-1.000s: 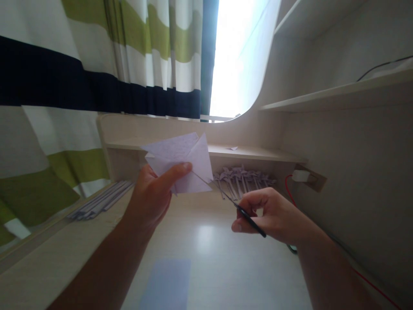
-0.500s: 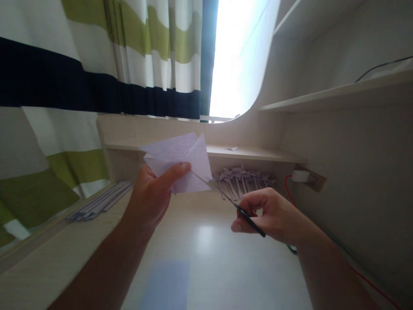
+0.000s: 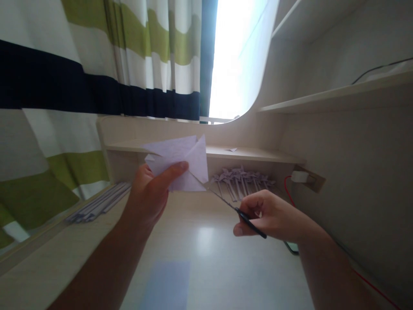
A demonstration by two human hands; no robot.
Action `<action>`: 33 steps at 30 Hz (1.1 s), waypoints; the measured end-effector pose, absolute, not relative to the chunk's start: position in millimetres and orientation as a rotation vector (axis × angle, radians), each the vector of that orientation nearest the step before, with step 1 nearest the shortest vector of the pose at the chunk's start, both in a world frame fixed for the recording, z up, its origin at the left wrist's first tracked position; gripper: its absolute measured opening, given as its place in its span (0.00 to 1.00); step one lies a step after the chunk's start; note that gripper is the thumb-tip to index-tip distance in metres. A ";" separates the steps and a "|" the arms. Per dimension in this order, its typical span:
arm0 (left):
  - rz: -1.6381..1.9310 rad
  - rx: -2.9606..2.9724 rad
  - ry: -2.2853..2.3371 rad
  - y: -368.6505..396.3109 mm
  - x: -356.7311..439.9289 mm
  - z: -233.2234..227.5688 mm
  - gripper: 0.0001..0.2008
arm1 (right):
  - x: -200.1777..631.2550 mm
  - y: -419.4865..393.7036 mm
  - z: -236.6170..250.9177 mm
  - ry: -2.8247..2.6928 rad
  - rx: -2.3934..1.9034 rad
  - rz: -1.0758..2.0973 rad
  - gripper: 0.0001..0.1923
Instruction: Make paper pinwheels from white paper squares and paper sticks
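A folded sheet of pale lilac paper (image 3: 180,165) is being held up just left of the frame's centre, pinched between the thumb and curled fingers of the left hand (image 3: 150,198). A pair of slim scissors with black handles (image 3: 234,209) is being gripped by the right hand (image 3: 272,215) at centre right, its fingers closed through and around the handles, and the thin blades are being run up to the lower right edge of the paper, where the tips are meeting a fold. Whether the blades are parted cannot be told. For a clean cut, the paper is best kept taut and pinched close to the cut line, with the blades being fed straight along the crease rather than twisted. Behind, a heap of small lilac paper pinwheels on sticks (image 3: 241,183) is lying under a low pale wooden shelf (image 3: 258,153), and a bundle of rolled lilac paper sticks (image 3: 100,201) is lying at centre left on the pale wooden desk (image 3: 206,258).
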State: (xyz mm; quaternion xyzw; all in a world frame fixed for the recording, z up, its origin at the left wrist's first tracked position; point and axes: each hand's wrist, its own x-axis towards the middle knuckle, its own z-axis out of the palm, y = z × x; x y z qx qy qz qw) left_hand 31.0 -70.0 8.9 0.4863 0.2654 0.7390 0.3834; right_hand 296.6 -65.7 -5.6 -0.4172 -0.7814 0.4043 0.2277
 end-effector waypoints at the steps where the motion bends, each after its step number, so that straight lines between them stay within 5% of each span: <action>1: 1.900 1.232 0.679 -68.6 29.6 8.3 0.05 | 298.8 -63.4 -5.5 -2.169 -1.153 1.111 0.22; 8: 1.464 1.449 0.796 -63.7 21.2 4.6 0.06 | 293.0 -60.7 5.5 -1.638 -0.948 0.737 0.19; 17: 0.788 1.716 0.801 -71.3 32.6 2.2 0.09 | 274.7 -70.8 -5.2 -1.720 -0.795 0.999 0.17; 21: 0.820 1.687 0.786 -68.4 31.8 0.6 0.09 | 271.4 -72.2 -8.0 -1.696 -0.777 1.013 0.16; 29: 1.432 1.304 0.732 -64.6 42.6 0.0 0.13 | 263.9 -68.9 -9.0 -1.557 -0.822 0.903 0.14; 33: 1.393 1.217 0.641 -65.9 53.9 -2.7 0.16 | 257.0 -69.1 -12.8 -1.434 -0.813 0.818 0.13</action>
